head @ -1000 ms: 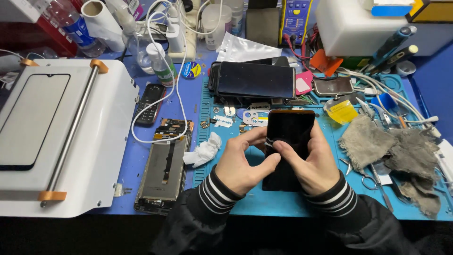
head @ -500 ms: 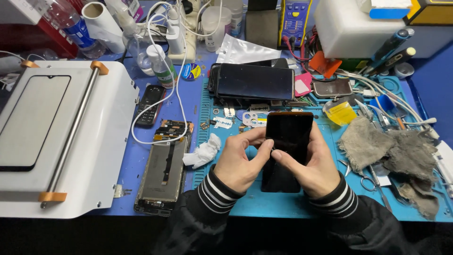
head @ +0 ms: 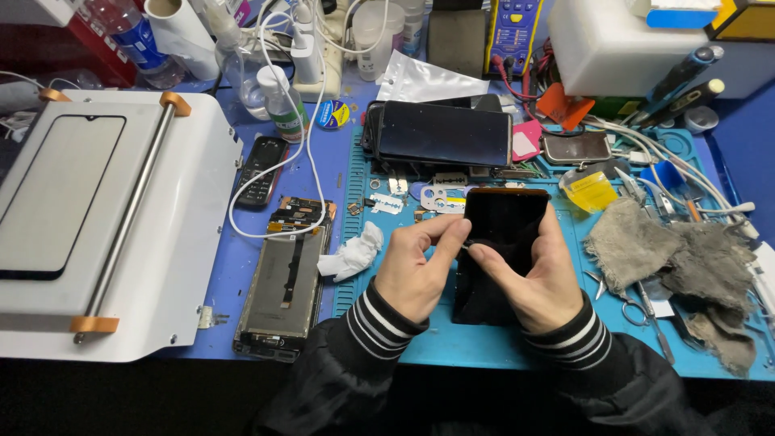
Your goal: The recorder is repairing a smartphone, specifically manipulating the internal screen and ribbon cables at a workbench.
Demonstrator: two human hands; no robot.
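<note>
Phone: a black smartphone (head: pixel 502 242) lies screen-up on the teal repair mat (head: pixel 452 343), near the mat's front edge and about midway along it, its upper end uncovered, its lower part under both hands.
Left hand: the left hand (head: pixel 416 270) rests at the phone's left edge, thumb and forefinger pinched together over the glass; whether something small sits in the pinch cannot be told.
Right hand: the right hand (head: pixel 533 278) lies across the phone's right side and lower half, cupping it, thumb pointing left so its tip almost meets the left fingertips.
Sleeves: dark, with black-and-white striped cuffs at both wrists.
Mat, back edge: a stack of dark phone screens (head: pixel 442 133) lies flat beside a pink card (head: pixel 526 142).
Mat, right side: a grey rag (head: pixel 674 262) lies crumpled; scissors (head: pixel 626 299) sit between it and the right hand.
Left of mat: a crumpled white tissue (head: pixel 352 254) touches the mat's left edge; an opened phone chassis (head: pixel 286 287) lies on the blue bench just beyond.
Bench, left edge: a white screen-separator machine (head: pixel 173 242) carries a glass panel (head: pixel 52 194).
Bench, back edge: a clear bottle (head: pixel 282 105) and a white cable (head: pixel 274 169).
</note>
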